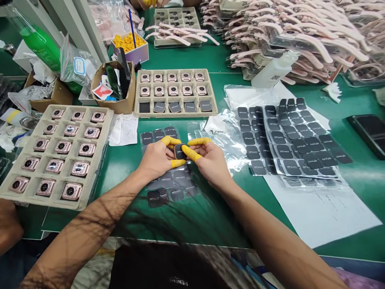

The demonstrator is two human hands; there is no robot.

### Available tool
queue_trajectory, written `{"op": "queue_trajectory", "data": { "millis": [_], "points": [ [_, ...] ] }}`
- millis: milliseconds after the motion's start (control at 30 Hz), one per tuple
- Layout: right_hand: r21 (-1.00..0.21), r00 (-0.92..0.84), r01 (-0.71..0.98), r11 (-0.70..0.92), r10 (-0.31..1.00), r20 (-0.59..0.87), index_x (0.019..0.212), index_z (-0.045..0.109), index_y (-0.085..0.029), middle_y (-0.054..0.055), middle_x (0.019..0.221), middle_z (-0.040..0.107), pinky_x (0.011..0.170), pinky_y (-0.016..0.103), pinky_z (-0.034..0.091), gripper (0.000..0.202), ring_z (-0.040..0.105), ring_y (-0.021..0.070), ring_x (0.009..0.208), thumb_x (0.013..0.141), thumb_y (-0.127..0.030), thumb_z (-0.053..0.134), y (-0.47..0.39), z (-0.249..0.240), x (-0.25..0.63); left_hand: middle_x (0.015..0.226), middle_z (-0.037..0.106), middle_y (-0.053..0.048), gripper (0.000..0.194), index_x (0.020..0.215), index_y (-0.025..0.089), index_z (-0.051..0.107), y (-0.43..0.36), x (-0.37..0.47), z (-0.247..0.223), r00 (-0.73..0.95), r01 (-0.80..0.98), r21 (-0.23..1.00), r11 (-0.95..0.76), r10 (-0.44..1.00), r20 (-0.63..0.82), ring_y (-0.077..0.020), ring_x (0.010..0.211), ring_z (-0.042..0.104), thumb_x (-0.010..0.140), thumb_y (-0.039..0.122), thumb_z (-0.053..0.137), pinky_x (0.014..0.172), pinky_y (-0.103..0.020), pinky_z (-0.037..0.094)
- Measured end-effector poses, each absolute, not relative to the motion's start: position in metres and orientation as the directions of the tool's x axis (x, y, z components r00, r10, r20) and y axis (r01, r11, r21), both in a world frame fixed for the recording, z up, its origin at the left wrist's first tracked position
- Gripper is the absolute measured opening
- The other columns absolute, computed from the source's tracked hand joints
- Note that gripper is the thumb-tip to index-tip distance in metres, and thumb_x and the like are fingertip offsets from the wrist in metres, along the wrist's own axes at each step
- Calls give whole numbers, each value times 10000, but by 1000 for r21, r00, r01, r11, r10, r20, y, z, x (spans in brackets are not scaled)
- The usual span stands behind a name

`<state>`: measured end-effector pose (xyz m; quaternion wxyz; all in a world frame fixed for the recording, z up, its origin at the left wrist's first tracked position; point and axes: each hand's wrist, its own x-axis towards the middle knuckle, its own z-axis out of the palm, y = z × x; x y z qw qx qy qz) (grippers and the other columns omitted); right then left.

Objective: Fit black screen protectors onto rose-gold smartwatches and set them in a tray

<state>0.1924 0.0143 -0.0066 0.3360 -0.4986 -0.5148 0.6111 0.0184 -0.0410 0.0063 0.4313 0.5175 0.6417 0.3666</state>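
Note:
A small square watch body [179, 151] with a dark labelled face is held between both hands above the bench. My left hand [159, 156] grips its left side, with yellow finger covers on the fingertips. My right hand [206, 157], also in yellow finger covers, pinches its right side, thumb on the face. Beneath the hands lie clear sheets of dark square stickers [167, 178]. Behind them, a pale tray [177, 116] holds pink watches face down in two rows and dark-faced pieces in the front row, whose left compartment holds none.
Another tray [80, 204] of pink watches stands at left. A cardboard box [129, 94] and a box of yellow finger covers [140, 54] are behind. Sticker sheets [284, 150], white paper [327, 216], a bottle [275, 72], a phone [371, 132] and stacked pink straps [288, 32] occupy the right.

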Motion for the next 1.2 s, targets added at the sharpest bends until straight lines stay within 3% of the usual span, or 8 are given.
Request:
{"op": "queue_trajectory", "data": {
  "millis": [300, 467, 600, 700, 767, 867, 933, 1200],
  "points": [
    [-984, -448, 170, -59, 884, -131, 978, 706, -243, -7, 893, 708, 627, 286, 574, 510, 673, 157, 756, 635, -543, 933, 21, -11, 191, 774, 793, 0, 558, 1119, 180, 722, -43, 17, 0, -82, 191, 964, 185, 982, -173, -203, 760, 793, 609, 236, 942, 722, -275, 630],
    [-972, -303, 207, -114, 937, -174, 834, 650, -220, -11, 727, 688, 593, 302, 548, 343, 651, 155, 612, 894, -555, 698, 26, -14, 191, 812, 782, -25, 634, 1148, 160, 715, -44, 19, -2, -61, 92, 971, 221, 974, -216, -175, 761, 754, 577, 245, 979, 758, -285, 617],
    [-831, -522, 356, 427, 829, 203, 1049, 713, -217, 74, 978, 744, 779, 370, 562, 245, 699, 227, 901, 1027, -417, 573, 19, -16, 195, 1094, 769, -76, 737, 1221, 185, 672, -40, 9, 4, -204, -111, 987, 118, 969, -139, -172, 858, 733, 594, 397, 996, 811, -321, 627],
    [-512, -784, 353, 783, 546, 294, 1121, 739, -190, 125, 1039, 730, 778, 403, 520, 263, 654, 256, 899, 1038, -392, 591, 13, -18, 193, 1333, 683, -126, 670, 1284, 209, 660, -18, -20, 21, -278, 110, 994, 12, 960, 19, -246, 1093, 714, 734, 499, 910, 922, -405, 632],
    [-398, -835, 350, 848, 475, 278, 1154, 740, -170, 138, 1048, 720, 746, 402, 496, 292, 637, 257, 866, 1050, -384, 571, 11, -19, 192, 1471, 587, -156, 635, 1296, 202, 684, 7, -44, 37, -283, 541, 840, 48, 950, 128, -300, 1280, 640, 752, 434, 916, 1054, -439, 588],
    [-393, -844, 342, 854, 463, 271, 1206, 729, -163, 129, 1055, 707, 750, 387, 483, 317, 635, 252, 889, 1068, -378, 542, 12, -19, 192, 1544, 526, -176, 627, 1363, 176, 676, 48, -73, 56, -295, 923, 270, 272, 954, 48, -323, 1403, 569, 793, 327, 889, 1188, -418, 497],
    [-403, -849, 333, 853, 457, 265, 1217, 725, -170, 120, 1053, 703, 762, 380, 475, 311, 630, 246, 900, 1069, -377, 545, 13, -19, 193, 1431, 623, -182, 596, 1339, 151, 698, 70, -81, 63, -311, 946, 77, 315, 949, -61, -331, 1323, 634, 779, 246, 879, 1143, -409, 529],
    [-364, -857, 355, 861, 455, 240, 1207, 734, -188, 104, 1007, 695, 752, 383, 441, 312, 603, 243, 874, 1072, -383, 531, 13, -18, 194, 1191, 736, -297, 412, 1242, 26, 751, 131, -74, 86, -282, 942, -227, 247, 950, -136, -408, 1171, 711, 852, 155, 719, 989, -472, 575]
  ]
}}
